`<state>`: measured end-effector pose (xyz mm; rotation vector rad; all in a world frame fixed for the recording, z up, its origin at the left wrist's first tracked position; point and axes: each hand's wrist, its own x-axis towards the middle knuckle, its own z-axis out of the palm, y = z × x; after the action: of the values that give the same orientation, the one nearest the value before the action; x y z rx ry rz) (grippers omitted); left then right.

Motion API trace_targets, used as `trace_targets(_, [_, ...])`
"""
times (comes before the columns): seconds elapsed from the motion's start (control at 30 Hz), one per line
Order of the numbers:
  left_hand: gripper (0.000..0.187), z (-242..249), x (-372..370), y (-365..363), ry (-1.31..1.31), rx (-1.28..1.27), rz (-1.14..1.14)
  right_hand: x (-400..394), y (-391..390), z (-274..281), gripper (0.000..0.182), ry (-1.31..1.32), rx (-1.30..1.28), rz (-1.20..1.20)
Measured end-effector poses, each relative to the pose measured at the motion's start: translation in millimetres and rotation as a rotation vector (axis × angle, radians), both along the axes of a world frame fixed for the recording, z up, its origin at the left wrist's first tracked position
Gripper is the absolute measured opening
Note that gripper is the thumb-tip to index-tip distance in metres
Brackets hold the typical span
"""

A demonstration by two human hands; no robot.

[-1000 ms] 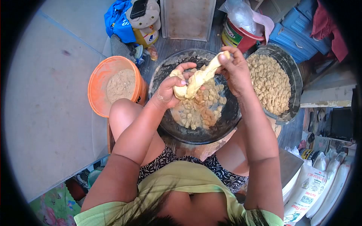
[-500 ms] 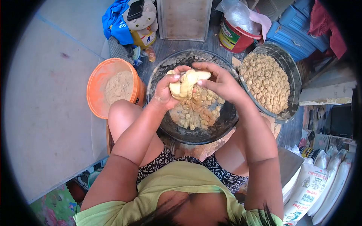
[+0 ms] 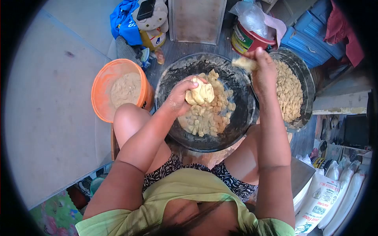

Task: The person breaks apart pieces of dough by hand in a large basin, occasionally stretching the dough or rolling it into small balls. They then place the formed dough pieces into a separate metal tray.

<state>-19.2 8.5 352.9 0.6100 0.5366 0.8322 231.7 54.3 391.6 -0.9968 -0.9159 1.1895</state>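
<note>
My left hand (image 3: 182,96) is closed around a lump of pale yellow dough (image 3: 200,93) above the black basin (image 3: 165,80). Small floured dough pieces (image 3: 204,118) lie heaped in that basin. Raised at the basin's upper right, my right hand (image 3: 264,70) pinches a smaller piece of dough (image 3: 244,63), which looks slightly blurred. Right beside and behind this hand stands a second dark tub (image 3: 309,86), filled with many small dough pieces (image 3: 289,94).
An orange bucket (image 3: 146,92) with flour (image 3: 125,89) stands left of the basin. Behind are a framed board (image 3: 197,19), a red bucket (image 3: 252,41) with plastic bags and blue containers (image 3: 311,37). Flour sacks (image 3: 321,196) lean at the lower right.
My hands have moved apart. The right one has gone up and right with a piece of dough separate from the lump; the left one still holds the lump.
</note>
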Motion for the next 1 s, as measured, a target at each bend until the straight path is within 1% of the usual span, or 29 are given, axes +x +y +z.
trace_targets(0.03, [0.035,2,1,1,-0.001,0.002,0.000,-7,-3,2,0.018,-0.001,0.002,0.000])
trace_targets(0.1, [0.034,6,3,0,-0.031,-0.068,0.018,-31,-20,8,0.023,-0.520,0.105,0.041])
trace_targets(0.13, [0.034,6,5,1,-0.031,-0.069,0.017,-35,-25,11,0.030,-0.771,0.235,0.143])
trace_targets(0.17, [0.034,6,5,1,-0.042,-0.100,0.037,-41,-32,12,0.030,-0.771,0.234,0.143])
trace_targets(0.23, [0.033,4,4,2,-0.053,-0.131,0.058,-53,-41,14,0.030,-0.664,0.252,0.659])
trace_targets(0.27, [0.031,-1,2,3,-0.060,-0.128,0.053,-55,-41,15,0.030,-0.663,0.253,0.658])
trace_targets(0.33, [0.029,-1,1,3,-0.066,-0.126,0.044,-54,-42,17,0.024,-0.834,0.162,0.597])
trace_targets(0.37, [0.027,3,1,2,-0.002,-0.040,0.021,-52,-40,15,0.024,-0.833,0.161,0.595])
trace_targets(0.4, [0.026,6,1,2,0.061,0.048,-0.001,-48,-36,11,0.020,-0.727,0.160,0.459])
trace_targets(0.43, [0.026,4,0,2,0.060,0.049,-0.001,-45,-33,9,0.017,-0.619,0.158,0.325])
trace_targets(0.47, [0.027,1,-2,3,0.063,0.072,-0.013,-42,-29,8,0.015,-0.485,0.098,0.228])
trace_targets(0.5, [0.028,-1,-4,3,0.065,0.095,-0.025,-38,-25,10,0.015,-0.487,0.098,0.229])
trace_targets(0.53, [0.028,0,-4,3,0.063,0.096,-0.024,-33,-21,16,0.016,-0.383,0.097,0.070])
trace_targets(0.57, [0.033,1,-4,1,0.043,0.023,-0.008,-27,-17,20,0.018,-0.278,0.096,-0.088])
trace_targets(0.6, [0.038,2,-4,1,0.022,-0.047,0.005,-11,-11,11,0.023,-0.400,0.072,-0.001])
trace_targets(0.63, [0.038,4,-2,1,0.021,-0.042,0.003,-14,-13,12,0.023,-0.402,0.076,-0.004])
trace_targets(0.7, [0.052,6,2,0,0.024,0.005,-0.015,-27,-25,10,0.027,-1.115,0.418,0.013])
trace_targets(0.73, [0.052,7,5,-1,0.026,0.004,-0.016,-39,-36,22,0.029,-1.107,0.470,0.147])
trace_targets(0.77, [0.058,8,9,-3,0.043,0.061,0.008,-47,-40,21,0.029,-1.105,0.466,0.146])
trace_targets(0.8, [0.064,8,11,-5,0.060,0.118,0.032,-53,-44,19,0.029,-0.864,0.376,0.446])
trace_targets(0.83, [0.064,7,10,-4,0.061,0.115,0.030,-56,-45,17,0.030,-0.606,0.281,0.728])
trace_targets(0.87, [0.061,6,6,-2,0.066,0.130,-0.050,-54,-40,10,0.034,-0.738,0.408,0.730])
trace_targets(0.9, [0.058,6,3,-2,0.071,0.144,-0.130,-49,-34,4,0.034,-0.735,0.407,0.728])
trace_targets(0.97, [0.059,9,-2,0,0.069,0.117,-0.159,-39,-25,1,0.028,-0.413,-0.035,0.642])
trace_targets(1.0, [0.060,10,-3,0,0.065,0.088,-0.188,-36,-24,0,0.026,-0.374,-0.005,0.580])
